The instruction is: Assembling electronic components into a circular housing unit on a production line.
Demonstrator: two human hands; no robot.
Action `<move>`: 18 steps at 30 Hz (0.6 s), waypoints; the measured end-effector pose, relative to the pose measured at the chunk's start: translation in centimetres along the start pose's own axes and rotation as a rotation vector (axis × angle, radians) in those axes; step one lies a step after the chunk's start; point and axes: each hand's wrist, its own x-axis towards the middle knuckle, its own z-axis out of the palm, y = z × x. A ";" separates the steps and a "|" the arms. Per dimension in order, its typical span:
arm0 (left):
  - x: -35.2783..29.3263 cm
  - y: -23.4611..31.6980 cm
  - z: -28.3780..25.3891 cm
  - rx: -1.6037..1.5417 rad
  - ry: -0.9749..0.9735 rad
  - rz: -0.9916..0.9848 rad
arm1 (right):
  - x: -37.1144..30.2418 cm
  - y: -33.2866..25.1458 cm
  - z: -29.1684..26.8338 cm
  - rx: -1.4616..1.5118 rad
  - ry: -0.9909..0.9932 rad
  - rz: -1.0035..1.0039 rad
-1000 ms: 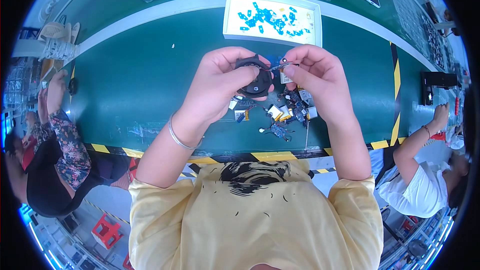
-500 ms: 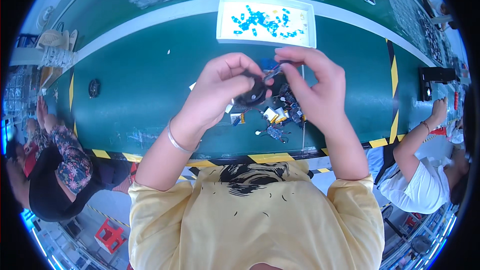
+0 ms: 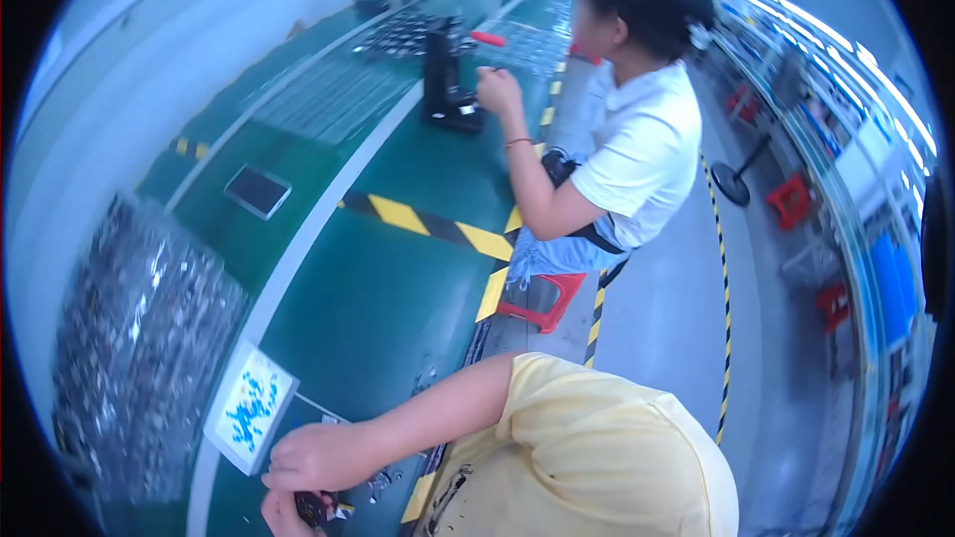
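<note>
In the head view, the black round casing [image 3: 310, 508] was at the lower left of the frame, cut close by the bottom edge. The person's left hand [image 3: 280, 514] gripped it, the fingers against its left side. The right hand [image 3: 323, 456] was just above the casing, fingers bent; whether they pinched anything could not be told. A white tray [image 3: 222, 447] of small blue pieces [image 3: 253, 410] stood on the green worktop [image 3: 363, 313], up and left of the hands. Small loose parts [image 3: 380, 484] lay right of the casing.
</note>
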 end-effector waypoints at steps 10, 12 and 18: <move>0.3 -1.4 1.4 -0.524 -0.116 0.058 | 0.1 0.2 1.3 0.287 0.157 0.114; -0.1 -0.9 2.2 -0.533 -0.102 0.045 | 0.1 0.3 1.1 0.351 0.138 0.164; -0.9 0.7 3.8 -0.375 -0.003 0.098 | 0.2 0.9 0.7 0.463 0.077 0.212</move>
